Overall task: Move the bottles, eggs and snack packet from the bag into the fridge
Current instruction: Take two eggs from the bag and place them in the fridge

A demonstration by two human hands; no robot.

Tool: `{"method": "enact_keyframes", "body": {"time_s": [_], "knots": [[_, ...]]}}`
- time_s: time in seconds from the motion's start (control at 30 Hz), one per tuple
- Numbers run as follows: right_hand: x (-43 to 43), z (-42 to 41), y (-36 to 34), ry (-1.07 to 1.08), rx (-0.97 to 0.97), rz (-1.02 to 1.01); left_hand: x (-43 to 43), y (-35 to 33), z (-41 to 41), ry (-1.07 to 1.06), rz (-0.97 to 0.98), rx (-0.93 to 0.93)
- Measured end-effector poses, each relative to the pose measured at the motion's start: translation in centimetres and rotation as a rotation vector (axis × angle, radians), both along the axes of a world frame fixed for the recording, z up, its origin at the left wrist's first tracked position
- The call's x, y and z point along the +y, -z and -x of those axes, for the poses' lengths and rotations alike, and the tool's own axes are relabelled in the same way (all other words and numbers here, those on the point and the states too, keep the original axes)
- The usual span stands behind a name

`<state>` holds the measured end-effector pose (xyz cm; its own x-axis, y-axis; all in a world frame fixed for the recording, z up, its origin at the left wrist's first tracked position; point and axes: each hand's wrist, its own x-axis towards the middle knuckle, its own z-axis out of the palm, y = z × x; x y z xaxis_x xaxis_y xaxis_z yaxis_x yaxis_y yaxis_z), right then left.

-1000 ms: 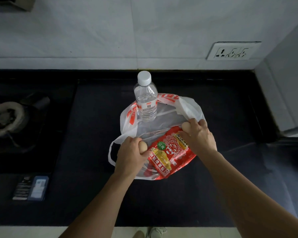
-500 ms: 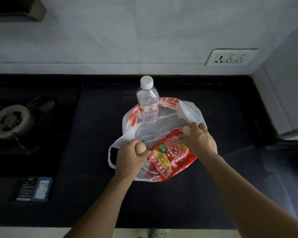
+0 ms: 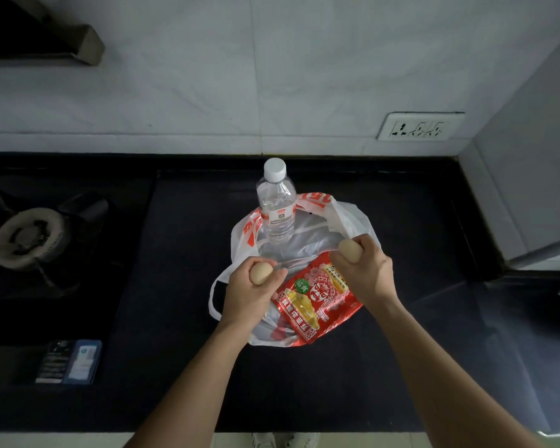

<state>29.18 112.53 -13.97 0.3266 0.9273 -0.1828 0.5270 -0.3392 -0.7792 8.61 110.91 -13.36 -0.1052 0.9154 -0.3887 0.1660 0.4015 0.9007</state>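
Since a second ago both hands have lifted slightly above the bag's mouth, so more of each egg shows. The left hand curls its thumb and fingers round a pale beige egg, and the right hand grips a second pale egg, with both forearms stretched forward and the backs of the hands up. Under them a white plastic carrier bag with red print lies open on the black table, holding a red foil snack packet lying flat at its near side and a clear plastic water bottle with a white cap upright at its far side.
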Motion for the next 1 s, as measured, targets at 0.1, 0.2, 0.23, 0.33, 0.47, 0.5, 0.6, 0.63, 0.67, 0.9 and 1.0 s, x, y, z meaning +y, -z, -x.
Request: {"method": "enact_keyframes", "body": {"time_s": [0.1,0.2,0.23,0.33,0.47,0.5,0.6,0.63,0.67,0.9,1.0], "knots": [[-1.3,0.5,-2.4,0.021,0.091,-0.049,-0.4,-2.3,-0.2,0.003,0.015,-0.034],[-2.7,0.8,-4.7,0.028,0.152,-0.097,-1.2,-4.6,-0.4,0.028,0.019,-0.062],[-3.2,0.9,-5.4,0.026,0.170,-0.110,-1.6,-5.3,-0.5,0.043,0.012,-0.064],[-4.6,1.0,-7.6,-0.003,0.213,-0.146,-2.8,-7.9,-0.8,0.094,-0.020,-0.064],[-7.0,1.2,-10.7,-0.028,0.219,-0.217,-4.2,-11.1,-1.2,0.157,-0.089,-0.049],[-7.6,1.3,-11.3,-0.023,0.221,-0.227,-4.6,-11.8,-1.3,0.164,-0.103,-0.050],[-9.2,1.8,-12.5,0.018,0.252,-0.251,-5.5,-13.2,-1.6,0.155,-0.127,-0.118],[-9.7,2.0,-12.6,0.030,0.260,-0.256,-5.8,-13.4,-1.7,0.150,-0.126,-0.143],[-10.0,2.3,-12.6,0.043,0.264,-0.264,-6.0,-13.6,-1.7,0.146,-0.127,-0.162],[-10.6,4.7,-12.1,0.056,0.282,-0.271,-6.2,-14.2,-0.6,0.137,-0.197,-0.174],[-9.6,6.1,-12.1,0.024,0.272,-0.278,-6.0,-14.2,0.8,0.102,-0.223,-0.142]]}}
